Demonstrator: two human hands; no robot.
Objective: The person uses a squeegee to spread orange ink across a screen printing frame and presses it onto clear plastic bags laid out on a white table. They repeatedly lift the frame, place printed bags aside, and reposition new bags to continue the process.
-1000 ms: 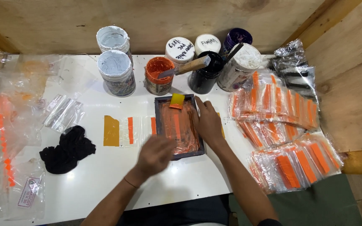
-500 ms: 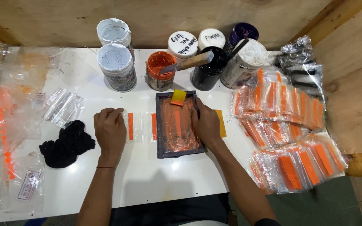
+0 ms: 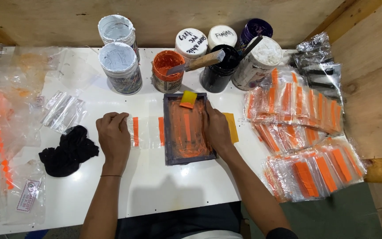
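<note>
A small dark-framed printing screen [image 3: 186, 130] smeared with orange ink lies on the white table [image 3: 155, 186]. My right hand [image 3: 216, 128] rests on the frame's right edge and holds it down. A yellow squeegee [image 3: 187, 99] sits at the frame's top. Left of the frame lies a clear plastic bag [image 3: 146, 132] with two orange stripes. My left hand [image 3: 113, 137] lies flat over the bag's left end, fingers together. A yellow card [image 3: 231, 127] pokes out beside my right hand.
Paint tubs stand along the back: two grey-white [image 3: 121, 66], one orange [image 3: 167, 70] with a wooden-handled spatula [image 3: 200, 62], one black [image 3: 219, 68], others capped. Stacks of orange-striped bags [image 3: 301, 132] fill the right side. A black rag [image 3: 67, 150] and loose clear bags [image 3: 5, 115] lie left.
My left hand moved from near the table's front to the left, onto the striped bag beside the frame. The yellow piece that lay there is now hidden. My right hand stayed on the frame.
</note>
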